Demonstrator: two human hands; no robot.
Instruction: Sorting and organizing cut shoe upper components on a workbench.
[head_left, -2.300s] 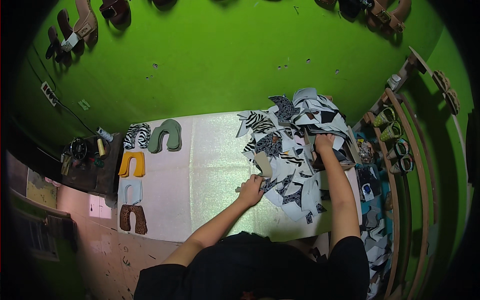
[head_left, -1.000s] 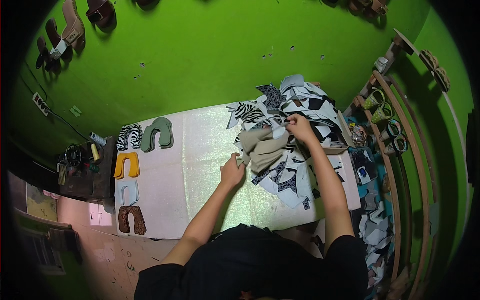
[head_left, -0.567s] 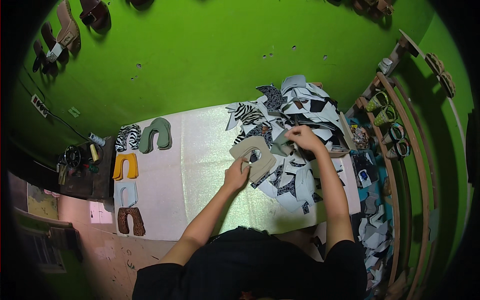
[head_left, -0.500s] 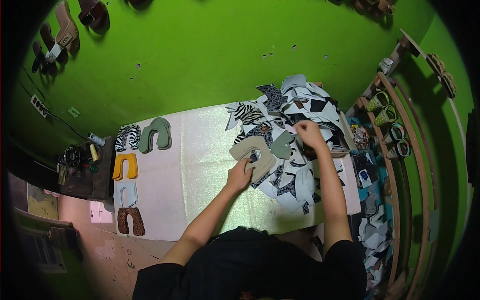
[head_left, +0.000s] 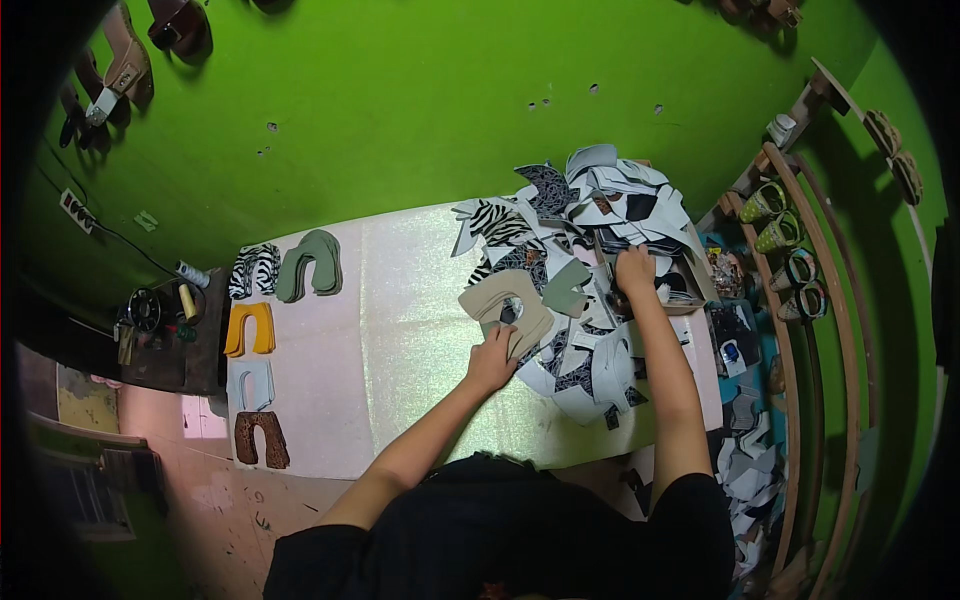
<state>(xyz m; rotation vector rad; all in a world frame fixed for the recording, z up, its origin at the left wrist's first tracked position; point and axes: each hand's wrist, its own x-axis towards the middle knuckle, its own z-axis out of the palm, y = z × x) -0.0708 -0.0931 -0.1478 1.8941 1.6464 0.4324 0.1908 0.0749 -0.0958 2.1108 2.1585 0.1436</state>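
My left hand [head_left: 493, 358] grips the near edge of a stack of beige U-shaped cut pieces [head_left: 485, 296], thumb on top, held over a heap of scraps. To the right, my right hand [head_left: 635, 272] reaches to an open cardboard box [head_left: 682, 308] full of offcuts. Its fingers are bent together, and what they hold, if anything, is hidden. Between the hands lies a green offcut [head_left: 566, 290]. Grey, white and zebra-patterned scraps [head_left: 500, 222] spread around the box.
Neat U-shaped stacks stand along the table's left end: zebra [head_left: 254, 272], green [head_left: 311, 265], yellow [head_left: 250, 329], pale grey [head_left: 251, 384] and brown leopard [head_left: 261, 440]. A dark side table [head_left: 170, 360] carries thread spools. A wooden rack [head_left: 790, 380] with sandals [head_left: 780, 236] stands right.
My right hand has moved right and slightly down, from above the scraps to the box. My left hand keeps hold of the beige stack, shifted slightly.
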